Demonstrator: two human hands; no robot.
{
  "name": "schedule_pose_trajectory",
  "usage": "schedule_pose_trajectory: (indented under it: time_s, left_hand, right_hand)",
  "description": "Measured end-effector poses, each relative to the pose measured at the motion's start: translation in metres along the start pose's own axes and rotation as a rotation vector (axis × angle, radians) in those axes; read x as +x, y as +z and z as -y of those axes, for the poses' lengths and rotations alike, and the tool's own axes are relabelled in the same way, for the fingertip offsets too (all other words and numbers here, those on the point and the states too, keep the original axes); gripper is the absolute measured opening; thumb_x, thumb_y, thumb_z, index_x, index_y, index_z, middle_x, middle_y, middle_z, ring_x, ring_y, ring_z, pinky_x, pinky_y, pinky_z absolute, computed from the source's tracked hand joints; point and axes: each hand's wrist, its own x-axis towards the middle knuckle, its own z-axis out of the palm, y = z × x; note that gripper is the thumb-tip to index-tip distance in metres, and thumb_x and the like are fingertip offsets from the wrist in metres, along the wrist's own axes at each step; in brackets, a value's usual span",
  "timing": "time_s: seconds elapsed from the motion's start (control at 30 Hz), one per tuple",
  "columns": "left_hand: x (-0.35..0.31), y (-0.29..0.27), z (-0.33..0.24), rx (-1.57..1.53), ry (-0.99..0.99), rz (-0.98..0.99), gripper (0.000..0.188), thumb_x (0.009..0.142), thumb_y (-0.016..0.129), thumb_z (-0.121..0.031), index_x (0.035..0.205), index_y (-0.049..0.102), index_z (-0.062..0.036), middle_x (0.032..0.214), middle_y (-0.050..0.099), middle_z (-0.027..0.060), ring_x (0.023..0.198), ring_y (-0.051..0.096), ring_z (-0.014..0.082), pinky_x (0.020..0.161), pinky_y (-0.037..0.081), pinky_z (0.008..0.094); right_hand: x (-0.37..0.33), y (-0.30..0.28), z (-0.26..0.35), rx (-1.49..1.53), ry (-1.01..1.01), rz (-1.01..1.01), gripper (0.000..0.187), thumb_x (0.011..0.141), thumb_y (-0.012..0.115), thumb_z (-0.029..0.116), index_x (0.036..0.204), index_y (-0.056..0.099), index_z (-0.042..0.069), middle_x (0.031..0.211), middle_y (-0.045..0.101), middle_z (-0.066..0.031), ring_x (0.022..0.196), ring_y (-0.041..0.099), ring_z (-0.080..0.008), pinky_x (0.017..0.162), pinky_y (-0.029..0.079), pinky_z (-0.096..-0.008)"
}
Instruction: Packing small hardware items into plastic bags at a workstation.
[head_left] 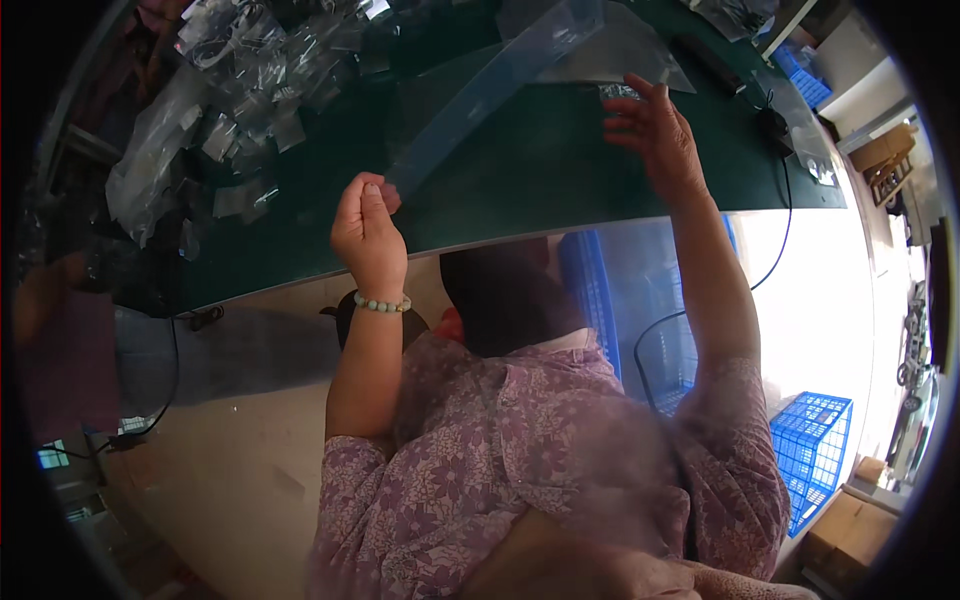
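My left hand (370, 222), with a beaded bracelet on its wrist, is closed near the table's front edge. Between its thumb and fingers is one end of a long, clear, bluish plastic strip (480, 108). The strip slants up and to the right, toward the far side of the green table (310, 215). Farther right, my right hand (655, 140) is raised over the table with its fingers apart and slightly bent, holding nothing. Just beyond it lies a clear plastic sheet (630, 55); a small shiny packet (617, 91) shows beside its fingertips.
Many small clear packets (285, 125) and a crumpled plastic bag (155, 140) cover the table's left side. A black power strip (708, 62) and a cable with a black adapter (773, 130) lie at the right. Blue crates (810, 440) stand on the floor. Another person's arm (60, 285) shows at left.
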Motion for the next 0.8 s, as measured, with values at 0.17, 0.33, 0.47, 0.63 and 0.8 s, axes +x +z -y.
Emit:
schedule_pose_trajectory:
  time_s: [0.17, 0.33, 0.47, 0.63, 0.8]
  left_hand:
    - [-0.002, -0.011, -0.002, 0.172, 0.266, 0.089, 0.011, 0.098, 0.057, -0.004, 0.100, 0.067, -0.0007, 0.089, 0.068, 0.0068, 0.082, 0.065, 0.0162, 0.075, 0.053, 0.0285]
    - [-0.008, -0.048, -0.025, 0.376, 0.536, 0.452, 0.009, 0.085, 0.064, 0.001, 0.093, 0.068, -0.0009, 0.091, 0.068, 0.0103, 0.087, 0.065, 0.0266, 0.076, 0.052, 0.0334]
    - [0.012, -0.050, -0.033, 0.350, 0.384, 0.454, 0.019, 0.082, 0.072, -0.014, 0.096, 0.070, -0.0022, 0.095, 0.070, 0.0115, 0.092, 0.065, 0.0291, 0.081, 0.051, 0.0376]
    - [0.061, -0.029, -0.016, 0.829, 0.233, 0.357, 0.047, 0.086, 0.072, -0.033, 0.119, 0.064, -0.0008, 0.097, 0.071, 0.0135, 0.095, 0.065, 0.0276, 0.079, 0.051, 0.0385]
    - [0.090, -0.026, -0.035, 0.437, -0.309, 0.492, 0.062, 0.088, 0.074, -0.039, 0.132, 0.055, -0.0005, 0.096, 0.066, 0.0067, 0.085, 0.059, 0.0142, 0.075, 0.048, 0.0280]
  right_hand:
    - [0.014, 0.019, -0.003, 0.009, 0.142, 0.073, 0.075, 0.099, 0.043, 0.062, 0.145, 0.042, 0.003, 0.121, 0.064, -0.0156, 0.105, 0.064, -0.0221, 0.089, 0.055, -0.0375]
    - [0.044, 0.001, -0.004, -0.044, 0.352, 0.227, 0.057, 0.098, 0.054, 0.051, 0.133, 0.054, 0.005, 0.114, 0.065, -0.0110, 0.097, 0.065, -0.0192, 0.080, 0.056, -0.0348]
    - [0.059, -0.004, 0.001, -0.580, 0.339, 0.296, 0.023, 0.091, 0.064, 0.029, 0.095, 0.067, 0.007, 0.075, 0.059, 0.0017, 0.068, 0.058, -0.0087, 0.059, 0.044, -0.0250]
    - [0.065, 0.010, 0.002, -0.715, -0.066, 0.415, 0.014, 0.092, 0.060, 0.014, 0.094, 0.066, 0.001, 0.084, 0.062, -0.0029, 0.069, 0.057, -0.0107, 0.062, 0.045, -0.0273]
    - [0.023, 0.049, 0.046, -0.267, -0.295, 0.444, 0.012, 0.094, 0.052, 0.002, 0.096, 0.064, 0.000, 0.114, 0.066, -0.0164, 0.103, 0.064, -0.0197, 0.089, 0.051, -0.0334]
